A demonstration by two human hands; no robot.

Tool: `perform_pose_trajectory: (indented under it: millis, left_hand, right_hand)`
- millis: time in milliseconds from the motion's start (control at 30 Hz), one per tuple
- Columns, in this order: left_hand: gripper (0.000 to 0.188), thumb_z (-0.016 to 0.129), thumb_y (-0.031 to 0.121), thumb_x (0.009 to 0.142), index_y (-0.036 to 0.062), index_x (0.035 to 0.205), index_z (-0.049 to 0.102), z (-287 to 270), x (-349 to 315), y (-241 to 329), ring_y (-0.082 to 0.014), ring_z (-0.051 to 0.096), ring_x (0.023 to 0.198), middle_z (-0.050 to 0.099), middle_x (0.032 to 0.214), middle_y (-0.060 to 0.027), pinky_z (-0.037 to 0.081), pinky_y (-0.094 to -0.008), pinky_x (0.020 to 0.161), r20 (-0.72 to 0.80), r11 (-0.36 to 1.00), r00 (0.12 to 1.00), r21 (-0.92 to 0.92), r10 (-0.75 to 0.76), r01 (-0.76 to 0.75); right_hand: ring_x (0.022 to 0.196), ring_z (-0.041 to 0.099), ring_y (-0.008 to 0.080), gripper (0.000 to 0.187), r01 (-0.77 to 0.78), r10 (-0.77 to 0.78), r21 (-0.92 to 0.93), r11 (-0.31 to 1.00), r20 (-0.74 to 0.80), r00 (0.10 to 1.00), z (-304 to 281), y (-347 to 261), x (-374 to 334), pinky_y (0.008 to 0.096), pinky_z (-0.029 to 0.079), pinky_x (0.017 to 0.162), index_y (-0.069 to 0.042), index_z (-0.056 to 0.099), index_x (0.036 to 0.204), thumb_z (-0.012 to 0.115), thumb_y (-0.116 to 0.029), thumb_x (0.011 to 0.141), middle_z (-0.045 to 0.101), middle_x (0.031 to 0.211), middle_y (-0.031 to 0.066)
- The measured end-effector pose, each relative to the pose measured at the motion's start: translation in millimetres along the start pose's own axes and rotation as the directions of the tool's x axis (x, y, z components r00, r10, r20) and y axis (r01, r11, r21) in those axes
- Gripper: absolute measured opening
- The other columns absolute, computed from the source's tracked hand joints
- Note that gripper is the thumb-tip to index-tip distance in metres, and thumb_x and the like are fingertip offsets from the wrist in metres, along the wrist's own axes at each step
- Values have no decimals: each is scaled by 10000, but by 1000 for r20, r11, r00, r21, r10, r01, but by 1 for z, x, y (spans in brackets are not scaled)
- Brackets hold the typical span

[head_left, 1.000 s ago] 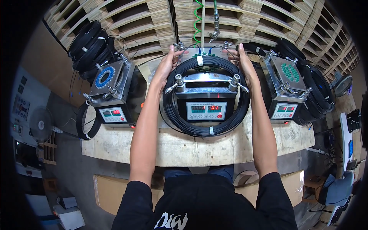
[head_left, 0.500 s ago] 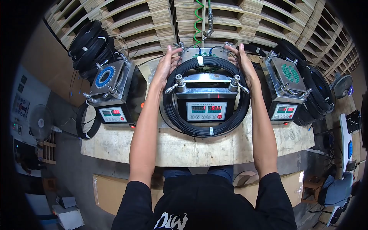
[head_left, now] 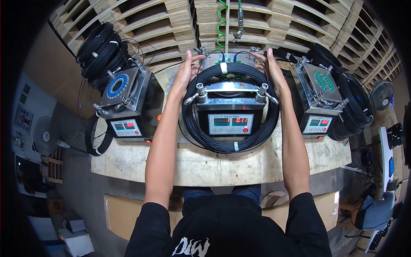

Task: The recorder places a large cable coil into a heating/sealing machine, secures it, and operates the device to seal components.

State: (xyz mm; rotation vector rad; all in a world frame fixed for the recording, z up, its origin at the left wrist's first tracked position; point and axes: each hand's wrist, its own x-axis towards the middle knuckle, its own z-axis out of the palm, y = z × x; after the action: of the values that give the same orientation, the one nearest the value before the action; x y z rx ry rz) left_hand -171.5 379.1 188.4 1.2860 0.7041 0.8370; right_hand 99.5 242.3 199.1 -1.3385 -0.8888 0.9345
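A coil of black cable (head_left: 201, 136) hangs around the front of the middle benchtop machine (head_left: 252, 122), tied with white bands. Two blue-ended cable leads rise to the machine's metal top plate (head_left: 209, 61), which carries green fittings. At the machine's left side is my left hand (head_left: 186, 76), its fingers stretched out and apart near the rear corner post. Opposite it, my right hand (head_left: 274, 73) is open too, fingers pointing in toward the other rear post. Both palms face the machine beside the coil; whether they touch it I cannot tell. Neither hand holds anything.
A similar machine with a blue-ringed plate (head_left: 116, 87) stands left, another with green fittings (head_left: 324, 82) right. Black cable coils (head_left: 100, 53) are piled behind them. A metal air nozzle (head_left: 239, 32) and green coiled hose (head_left: 221, 25) hang before stacked wooden pallets (head_left: 167, 25).
The hanging air nozzle has swung a little to the right. My hands and the cable coil stay almost where they were.
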Motion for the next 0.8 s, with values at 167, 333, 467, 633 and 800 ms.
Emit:
perform_pose_trajectory:
  millis: [167, 333, 467, 633, 800]
  left_hand:
    - [743, 352, 661, 1031, 28, 1295, 639, 0, 0, 0, -107, 584, 805, 573, 930, -48, 528, -231, 751, -37, 998, 999, -54, 34, -36]
    - [755, 327, 658, 1037, 36, 1335, 633, 7, -3, 6, -126, 582, 984, 612, 1151, -103, 521, -260, 888, -9, 1000, 1000, 19, -6, 7]
    - [786, 321, 674, 1030, 20, 1334, 632, -1, 2, 1, -147, 589, 1001, 605, 1191, -122, 518, -272, 905, 64, 1000, 998, 7, -9, 8]
    - [760, 335, 654, 1036, 4, 1285, 640, 0, 2, 0, -190, 630, 988, 628, 1155, -157, 537, -287, 897, 8, 999, 1000, -46, 1, 0]
    - [743, 335, 639, 1043, 8, 1368, 557, -3, -1, -1, -220, 640, 1017, 625, 1163, -202, 550, -304, 901, -61, 994, 998, -102, 24, -30]
  right_hand:
    - [788, 502, 101, 860, -5, 5, 27, 1000, 15, 1000, 0, 2, 2, 207, 464, 739, -151, 651, 1368, 253, -798, 964, 532, 949, 40]
    - [818, 507, 99, 898, 23, -23, 53, 998, -9, 1000, -5, 7, 5, 227, 467, 782, -92, 701, 1278, 222, -788, 974, 580, 947, 25]
    - [809, 509, 99, 894, 37, -37, 10, 999, 0, 999, -8, 7, 6, 228, 460, 771, -76, 719, 1239, 220, -773, 985, 592, 917, 12]
    - [876, 543, 124, 882, 23, -24, -40, 999, -26, 999, -6, 4, 4, 242, 475, 811, -46, 698, 1268, 251, -755, 994, 618, 927, 47]
    - [779, 561, 92, 817, -7, 7, 44, 999, 2, 1000, -2, -1, -2, 208, 469, 681, -110, 646, 1355, 267, -741, 1000, 634, 882, 42]
